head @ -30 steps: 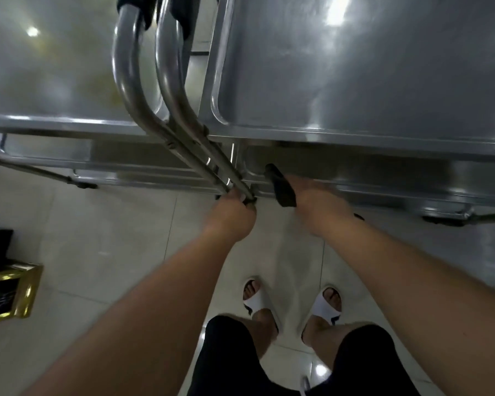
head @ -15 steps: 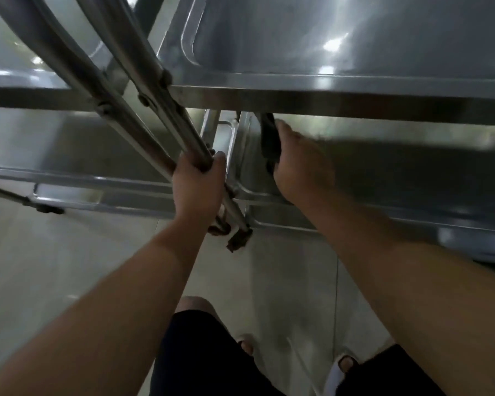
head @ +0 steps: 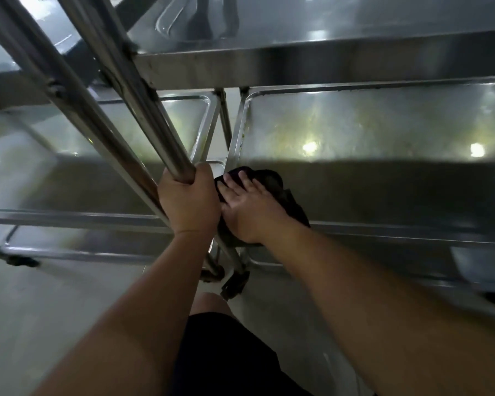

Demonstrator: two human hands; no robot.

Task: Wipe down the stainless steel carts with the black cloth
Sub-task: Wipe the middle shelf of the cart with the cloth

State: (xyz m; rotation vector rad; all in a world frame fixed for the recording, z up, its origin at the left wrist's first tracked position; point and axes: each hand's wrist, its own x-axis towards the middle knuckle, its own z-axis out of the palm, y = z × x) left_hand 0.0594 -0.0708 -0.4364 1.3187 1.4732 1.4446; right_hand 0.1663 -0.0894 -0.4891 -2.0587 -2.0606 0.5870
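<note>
At center frame, a person's right hand (head: 247,208) is pressing flat, fingers extended, on the black cloth (head: 272,187) at the right cart's lower shelf (head: 383,132), while the left hand (head: 190,200) is gripping a steel cart post (head: 143,110).

Count of items, head view.

Carts: 2, side by side — left cart (head: 69,178) and right cart (head: 369,132); shelf tiers counted on the right cart: 3, lowest partly hidden. Slanted handle tubes (head: 143,110): 2, running down between the carts' near corners. Black cloth (head: 272,181): 1, at the near left corner of the right cart's middle shelf. Hands: 2 — left hand (head: 190,200), right hand (head: 250,210). Bright light reflections on the right middle shelf: 2.
</note>
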